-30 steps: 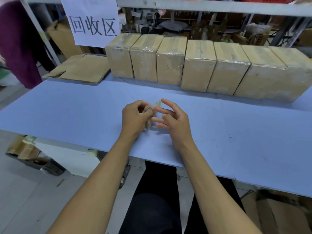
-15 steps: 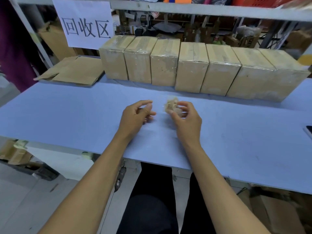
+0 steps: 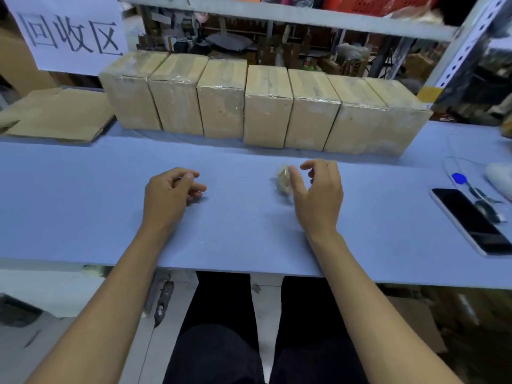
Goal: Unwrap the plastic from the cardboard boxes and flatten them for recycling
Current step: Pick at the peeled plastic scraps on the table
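I saw seven wrapped boxes (image 3: pixel 266 106) in a row along the bench's (image 3: pixel 83 195) far edge. Left hand (image 3: pixel 169 195) sat loosely curled, holding nothing, mid-bench. Right hand (image 3: pixel 318 195) had loose fingers, its thumb against a crumpled plastic wad (image 3: pixel 283 180); I couldn't tell if it was gripped. Flattened cardboard (image 3: pixel 58 115) lay at the far-left corner, a phone (image 3: pixel 471 220) near the right edge.

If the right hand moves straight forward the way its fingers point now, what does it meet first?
Probably the row of wrapped boxes; the right hand points toward them over bare table. The plastic wad sits just left of that line, though depth is unclear.
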